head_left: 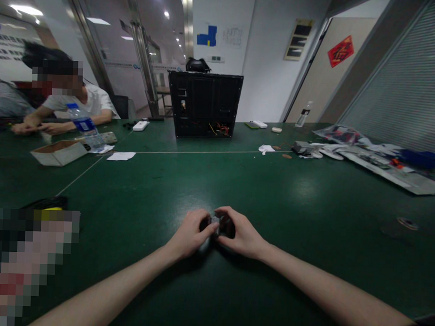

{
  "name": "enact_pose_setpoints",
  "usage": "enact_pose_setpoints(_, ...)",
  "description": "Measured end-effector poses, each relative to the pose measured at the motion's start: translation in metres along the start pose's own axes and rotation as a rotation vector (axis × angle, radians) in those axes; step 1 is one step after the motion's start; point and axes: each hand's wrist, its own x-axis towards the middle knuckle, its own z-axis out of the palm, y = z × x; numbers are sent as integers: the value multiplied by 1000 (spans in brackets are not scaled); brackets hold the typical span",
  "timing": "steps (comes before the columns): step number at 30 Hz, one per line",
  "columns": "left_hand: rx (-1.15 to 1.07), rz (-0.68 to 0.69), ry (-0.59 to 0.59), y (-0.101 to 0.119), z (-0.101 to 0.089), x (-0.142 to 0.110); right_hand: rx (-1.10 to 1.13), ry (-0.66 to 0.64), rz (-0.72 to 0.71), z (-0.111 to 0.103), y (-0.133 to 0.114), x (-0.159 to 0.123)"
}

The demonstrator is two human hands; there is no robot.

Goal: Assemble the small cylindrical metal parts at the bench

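I'm looking down a long dark green table (pixel 188 190) in an office room, with a white wall (pixel 267 55) ahead, a glass partition (pixel 110 54) to the left and a slatted blind (pixel 402 79) to the right. A black computer case (pixel 204 104) stands upright near the far edge, with coloured wires showing low inside it. A seated person (pixel 87 101) works at the far left with both forearms on the table. Nearer on that side are a water bottle (pixel 85 126), a cardboard box (pixel 59 152) and a sheet of paper (pixel 121 156). A spread of packaging (pixel 378 156) lies along the right side. A pale thin line (pixel 200 152) runs across the tabletop well beyond my hands, and a pixelated patch (pixel 24 265) hides the lower left of my view. The bare green surface gives me plenty of working room around both hands. My left hand (pixel 191 233) and right hand (pixel 240 232) are drawn narrow and close together, curled around a small dark object (pixel 217 225) just above the table. My fingers hide most of it, so I cannot tell exactly what it is.
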Motion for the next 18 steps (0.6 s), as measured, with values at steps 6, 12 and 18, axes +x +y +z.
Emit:
enact_pose_setpoints(6, -61, 24, -27, -3, -1, 2, -29, -13, -33, -1, -2, 0)
enact_pose_setpoints(12, -69, 31, -39, -4, -1, 1, -1, -20, -38, -2, -2, 0)
enact_pose_setpoints(18, -56, 51, -46, -4, 1, 2, 50, -66, 39, -5, -2, 2)
